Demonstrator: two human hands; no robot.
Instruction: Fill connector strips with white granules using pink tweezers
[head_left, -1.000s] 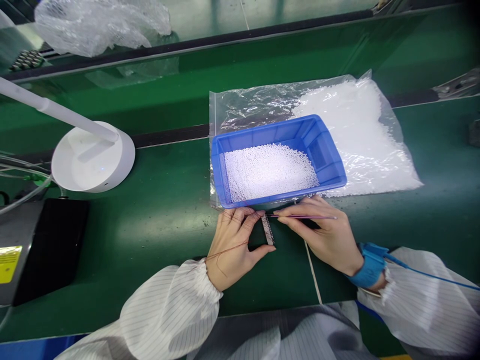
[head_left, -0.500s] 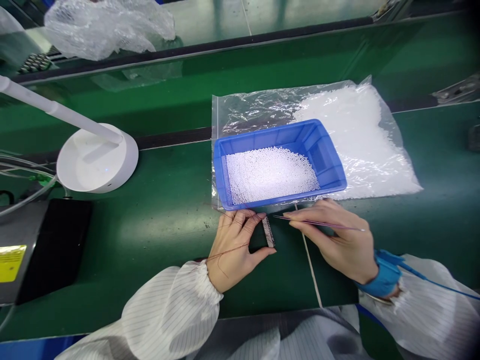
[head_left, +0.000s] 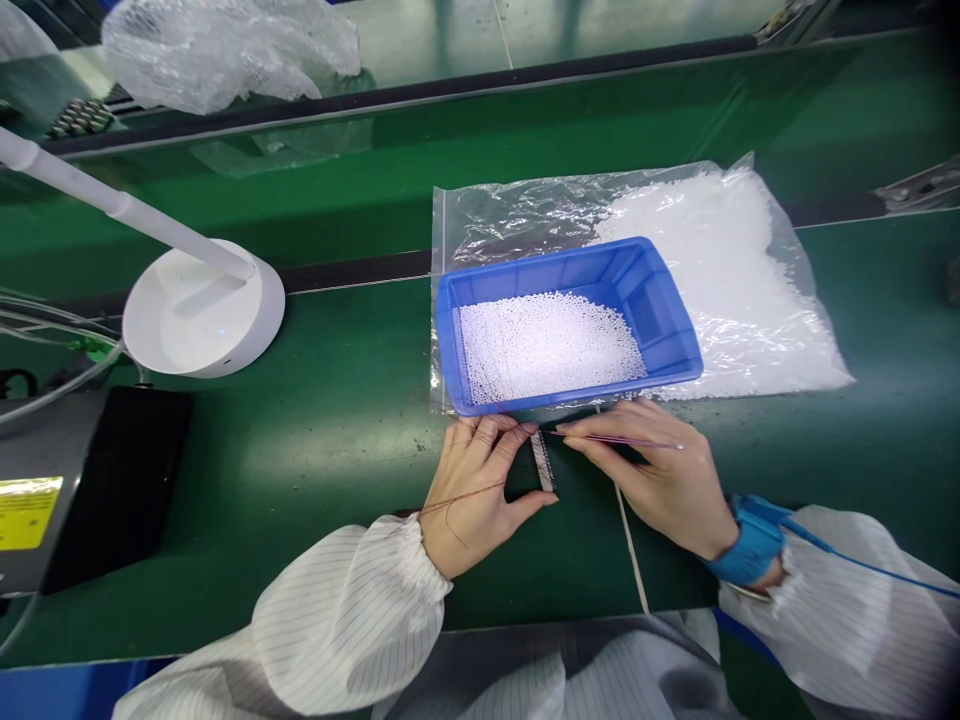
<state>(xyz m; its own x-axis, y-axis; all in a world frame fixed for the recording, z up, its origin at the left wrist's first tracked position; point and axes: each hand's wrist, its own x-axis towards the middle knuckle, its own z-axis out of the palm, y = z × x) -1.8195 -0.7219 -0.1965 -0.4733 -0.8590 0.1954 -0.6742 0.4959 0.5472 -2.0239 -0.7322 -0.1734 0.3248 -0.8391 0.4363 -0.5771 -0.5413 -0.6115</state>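
Note:
My left hand [head_left: 480, 490] holds a small, narrow component [head_left: 542, 461] with a pale top and rows of dark pins along its edges, thumb at the near end and index finger at the far end. Fine reddish-brown wires [head_left: 469, 497] run across the back of this hand and near its fingertips. Pinched in my right hand [head_left: 660, 475] is a thin pinkish rod-like tool [head_left: 630, 440]. Its fine tip points left, at the component's far end; whether they touch I cannot tell. A blue wrist strap [head_left: 752, 540] with a cord is around my right wrist.
Just beyond my hands, a blue bin [head_left: 679, 340] of small white beads [head_left: 547, 345] stands on a clear bag of white beads [head_left: 765, 300]. A white lamp base [head_left: 202, 325] and a dark box [head_left: 120, 480] are at left. Crumpled plastic [head_left: 232, 50] lies on the shelf above.
My right hand has moved left, bringing the tool's tip up to the far end of the component. My left hand keeps its hold. The view has shifted slightly.

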